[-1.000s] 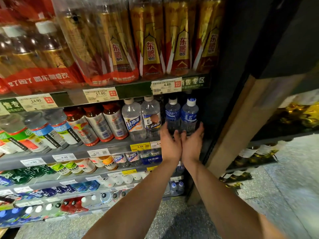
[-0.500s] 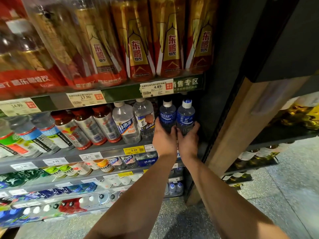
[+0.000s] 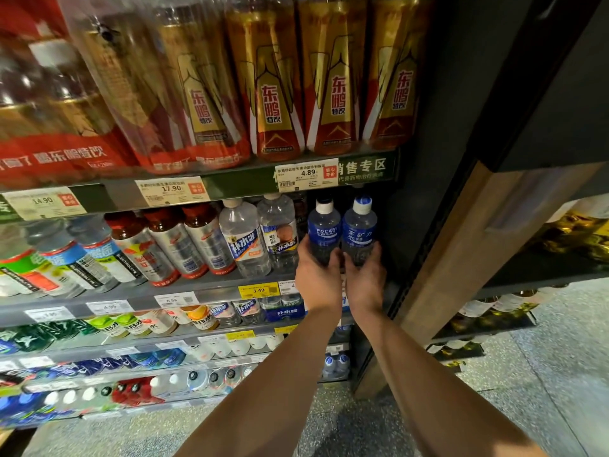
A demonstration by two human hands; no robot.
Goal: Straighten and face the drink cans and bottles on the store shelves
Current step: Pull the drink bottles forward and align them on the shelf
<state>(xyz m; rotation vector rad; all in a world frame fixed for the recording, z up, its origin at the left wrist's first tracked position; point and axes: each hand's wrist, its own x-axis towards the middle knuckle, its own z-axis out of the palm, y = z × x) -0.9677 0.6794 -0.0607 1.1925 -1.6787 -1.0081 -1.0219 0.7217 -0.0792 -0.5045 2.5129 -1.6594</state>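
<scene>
The left hand [image 3: 318, 280] grips the Pocari Sweat bottle [image 3: 324, 230]; the right hand [image 3: 364, 281] grips its neighbour bottle [image 3: 360, 229], both directly above the knuckles. Step: facing. Next move likely requires rotating labels outward.

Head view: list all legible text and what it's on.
"POCARI SWEAT": left blue bottle.
"东鹏特饮": gold bottles, top shelf.
"4.89": price tag.
"17.90": price tag.
"14.90": price tag.
"3.49": yellow tag.
Tags' small print: unreadable.
</scene>
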